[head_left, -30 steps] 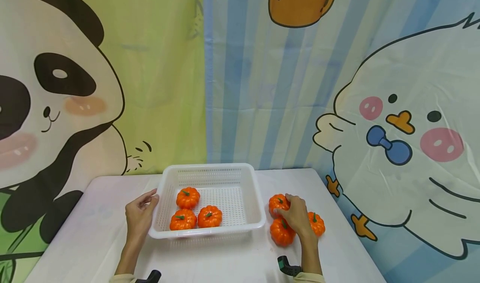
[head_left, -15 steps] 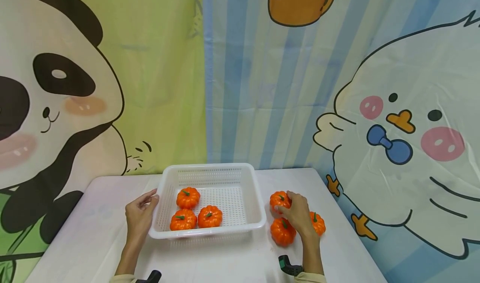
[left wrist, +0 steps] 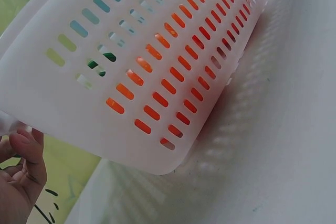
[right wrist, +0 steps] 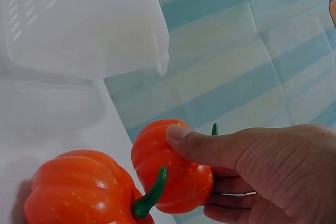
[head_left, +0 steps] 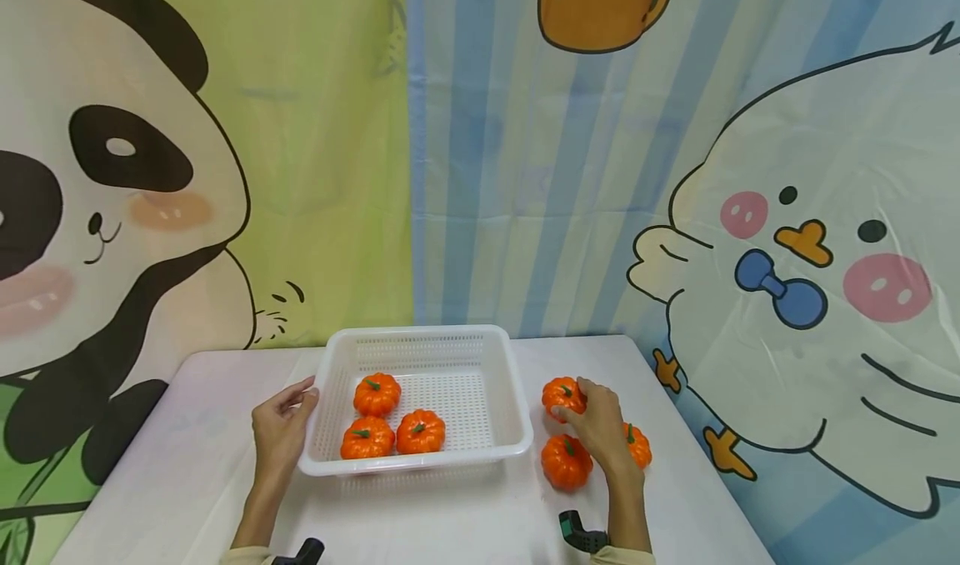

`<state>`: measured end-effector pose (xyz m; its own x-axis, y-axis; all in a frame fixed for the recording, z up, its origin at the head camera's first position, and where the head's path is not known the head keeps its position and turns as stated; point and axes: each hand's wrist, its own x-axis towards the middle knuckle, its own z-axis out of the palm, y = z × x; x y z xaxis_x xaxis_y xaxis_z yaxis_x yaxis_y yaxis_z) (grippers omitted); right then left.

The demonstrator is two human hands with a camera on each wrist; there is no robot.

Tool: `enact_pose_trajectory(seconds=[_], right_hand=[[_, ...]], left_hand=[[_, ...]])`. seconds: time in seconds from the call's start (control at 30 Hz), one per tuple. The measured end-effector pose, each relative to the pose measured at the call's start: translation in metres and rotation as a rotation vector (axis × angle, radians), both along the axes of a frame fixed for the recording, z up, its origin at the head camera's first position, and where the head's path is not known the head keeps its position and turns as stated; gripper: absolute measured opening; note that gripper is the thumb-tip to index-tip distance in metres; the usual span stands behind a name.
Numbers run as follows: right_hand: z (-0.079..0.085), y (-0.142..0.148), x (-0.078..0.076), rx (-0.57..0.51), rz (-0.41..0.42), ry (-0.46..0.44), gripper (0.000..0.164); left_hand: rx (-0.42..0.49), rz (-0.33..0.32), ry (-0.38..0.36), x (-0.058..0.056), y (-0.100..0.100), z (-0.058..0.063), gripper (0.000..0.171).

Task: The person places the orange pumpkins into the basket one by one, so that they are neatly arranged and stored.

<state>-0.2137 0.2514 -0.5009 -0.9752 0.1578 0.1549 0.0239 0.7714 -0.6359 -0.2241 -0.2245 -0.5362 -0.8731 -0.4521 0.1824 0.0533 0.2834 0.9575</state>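
At the basket's left side, my left hand (head_left: 280,422) pinches the rim between thumb and fingers. The white plastic basket (head_left: 486,440) has slotted walls and holds small orange toy pumpkins with green stems, such as one pumpkin (head_left: 420,432). To the right of it, my right hand (head_left: 602,427) grips another pumpkin (head_left: 561,396), thumb across its side in the right wrist view. Just in front of that one stands a second pumpkin (right wrist: 84,190). A third pumpkin (head_left: 637,446) is partly hidden behind my right hand. Orange shows through the slots of the basket wall (left wrist: 178,85).
A white cloth covers the table (head_left: 420,523). Behind it hangs a curtain (head_left: 510,165) with a printed panda on the left and a white chick on the right. Dark straps with camera mounts (head_left: 581,532) sit on both wrists.
My right hand and the pumpkin in it have shifted slightly up and to the right, widening the gap from the pumpkin in front. The left hand and basket stay in place.
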Motion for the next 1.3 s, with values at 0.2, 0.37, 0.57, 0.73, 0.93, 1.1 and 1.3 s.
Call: enact_pose_trajectory(seconds=[0.2, 0.37, 0.57, 0.73, 0.93, 1.1, 1.3], right_hand=[[0.0, 0.002, 0.002, -0.01, 0.001, 0.01, 0.077], [0.0, 0.003, 0.002, -0.015, 0.011, 0.017, 0.076], [0.004, 0.002, 0.003, -0.002, 0.0, 0.023, 0.077], [0.008, 0.0, 0.002, 0.007, 0.0, 0.015, 0.078], [0.01, 0.002, -0.001, 0.021, 0.028, 0.035, 0.075], [0.013, 0.0, 0.001, 0.029, 0.028, 0.037, 0.075], [0.017, -0.002, 0.003, 0.032, 0.015, 0.033, 0.075]], left_hand=[[0.002, -0.006, -0.006, -0.002, 0.002, -0.002, 0.034], [-0.009, -0.002, -0.004, -0.002, 0.003, -0.002, 0.034], [-0.019, 0.004, -0.007, -0.002, 0.003, -0.001, 0.034], [-0.014, -0.001, -0.002, -0.002, 0.002, -0.001, 0.034], [-0.012, -0.008, -0.014, 0.0, 0.001, 0.0, 0.036], [-0.009, -0.008, -0.008, 0.0, 0.001, 0.0, 0.035], [0.002, -0.019, 0.022, 0.0, 0.0, -0.001, 0.035]])
